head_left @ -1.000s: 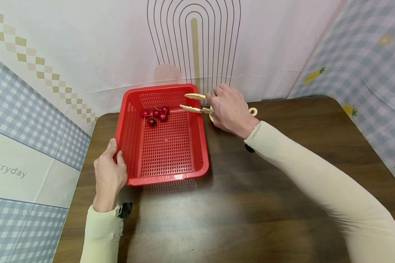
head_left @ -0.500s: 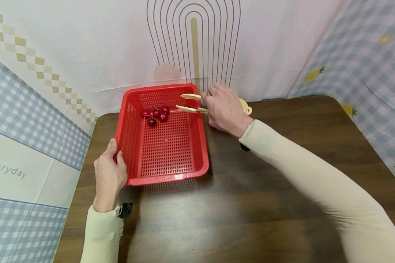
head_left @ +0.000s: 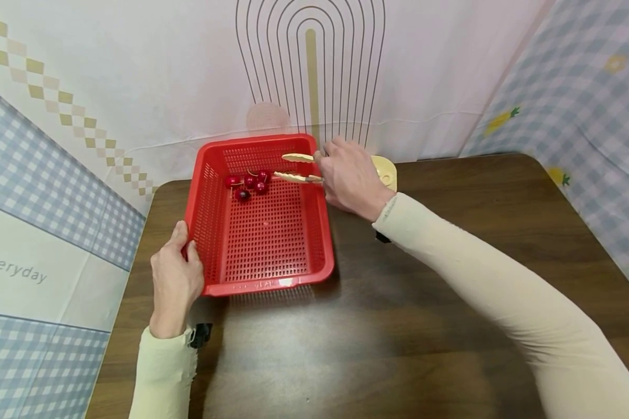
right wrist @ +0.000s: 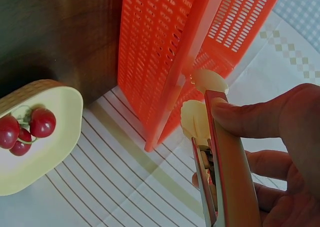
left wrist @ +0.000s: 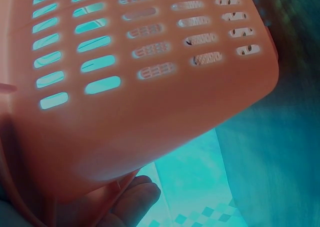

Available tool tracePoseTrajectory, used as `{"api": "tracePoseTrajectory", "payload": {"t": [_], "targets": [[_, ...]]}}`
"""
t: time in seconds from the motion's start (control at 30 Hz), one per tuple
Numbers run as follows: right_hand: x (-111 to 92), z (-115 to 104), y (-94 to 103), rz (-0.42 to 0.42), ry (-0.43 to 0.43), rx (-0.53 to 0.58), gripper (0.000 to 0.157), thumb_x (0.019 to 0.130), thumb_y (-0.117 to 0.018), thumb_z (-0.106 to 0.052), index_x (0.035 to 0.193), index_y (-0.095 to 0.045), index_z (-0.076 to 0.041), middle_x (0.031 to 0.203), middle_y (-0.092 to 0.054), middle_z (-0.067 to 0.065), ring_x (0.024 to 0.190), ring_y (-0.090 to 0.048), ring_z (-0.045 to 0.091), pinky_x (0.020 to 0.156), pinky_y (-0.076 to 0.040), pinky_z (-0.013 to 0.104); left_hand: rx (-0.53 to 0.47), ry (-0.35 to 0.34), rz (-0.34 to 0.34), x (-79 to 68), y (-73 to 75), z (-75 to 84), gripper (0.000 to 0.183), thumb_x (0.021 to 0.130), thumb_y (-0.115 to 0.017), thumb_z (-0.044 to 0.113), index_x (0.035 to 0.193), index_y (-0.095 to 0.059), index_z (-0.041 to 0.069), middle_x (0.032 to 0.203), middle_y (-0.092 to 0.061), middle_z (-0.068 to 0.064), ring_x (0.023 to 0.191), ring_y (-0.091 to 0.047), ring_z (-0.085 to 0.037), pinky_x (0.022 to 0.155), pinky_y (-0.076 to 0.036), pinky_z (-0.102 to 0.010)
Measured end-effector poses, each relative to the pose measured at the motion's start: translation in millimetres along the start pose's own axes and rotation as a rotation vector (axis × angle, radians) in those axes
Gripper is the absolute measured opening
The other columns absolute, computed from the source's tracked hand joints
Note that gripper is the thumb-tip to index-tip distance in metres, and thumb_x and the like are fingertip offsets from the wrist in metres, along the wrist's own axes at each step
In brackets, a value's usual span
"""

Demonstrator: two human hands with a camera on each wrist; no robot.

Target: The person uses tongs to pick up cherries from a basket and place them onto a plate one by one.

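Observation:
My left hand (head_left: 175, 285) grips the left rim of a red plastic basket (head_left: 262, 285), thumb on the rim; the left wrist view shows the basket's slotted wall (left wrist: 150, 97) and a fingertip (left wrist: 140, 199). Several red cherries (head_left: 248, 181) lie bunched in its far left part. My right hand (head_left: 351, 180) holds a pair of tongs (right wrist: 230, 162) with cream scalloped tips. The tips stand apart with nothing between them, over the basket's far right rim. A pale yellow dish (right wrist: 65, 137) with several cherries (right wrist: 42, 122) sits close by, mostly hidden behind the right hand in the head view.
Everything stands on a dark wooden table (head_left: 398, 326). A pale patterned cloth (head_left: 199, 70) hangs as a wall right behind the basket. Checked cloth (head_left: 571, 87) closes off the right side, and another checked panel (head_left: 42, 157) the left.
My right hand has moved left with the tongs, bringing their tips further over the basket. More of the yellow dish shows behind it. The left hand, basket and cherries stay put.

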State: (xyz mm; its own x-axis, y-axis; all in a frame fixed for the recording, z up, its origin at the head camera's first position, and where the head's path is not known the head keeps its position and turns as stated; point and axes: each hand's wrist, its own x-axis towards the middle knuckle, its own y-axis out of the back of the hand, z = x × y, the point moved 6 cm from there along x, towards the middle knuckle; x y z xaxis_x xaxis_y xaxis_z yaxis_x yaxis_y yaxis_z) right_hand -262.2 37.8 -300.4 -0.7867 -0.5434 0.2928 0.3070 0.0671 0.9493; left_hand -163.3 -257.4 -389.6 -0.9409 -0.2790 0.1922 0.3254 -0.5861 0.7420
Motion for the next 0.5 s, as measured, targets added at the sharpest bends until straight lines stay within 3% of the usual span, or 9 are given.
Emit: {"api": "tracePoseTrajectory", "payload": {"t": [0.5], "targets": [[8.3,-13.0,-10.6,-0.055,0.015,-0.034,0.034,0.086,-0.067,-0.010,0.119,-0.071,-0.001,0.098,-0.069,0.015,0.087,-0.057,0.027,0.074,-0.050,0.035,-0.010,-0.027,0.019,-0.5,0.0,-0.9,0.049,0.101,-0.054,0.006,0.150,-0.048,0.006,0.154,-0.049,-0.015,0.139,-0.051,-0.040,0.112,-0.043,-0.056]]}}
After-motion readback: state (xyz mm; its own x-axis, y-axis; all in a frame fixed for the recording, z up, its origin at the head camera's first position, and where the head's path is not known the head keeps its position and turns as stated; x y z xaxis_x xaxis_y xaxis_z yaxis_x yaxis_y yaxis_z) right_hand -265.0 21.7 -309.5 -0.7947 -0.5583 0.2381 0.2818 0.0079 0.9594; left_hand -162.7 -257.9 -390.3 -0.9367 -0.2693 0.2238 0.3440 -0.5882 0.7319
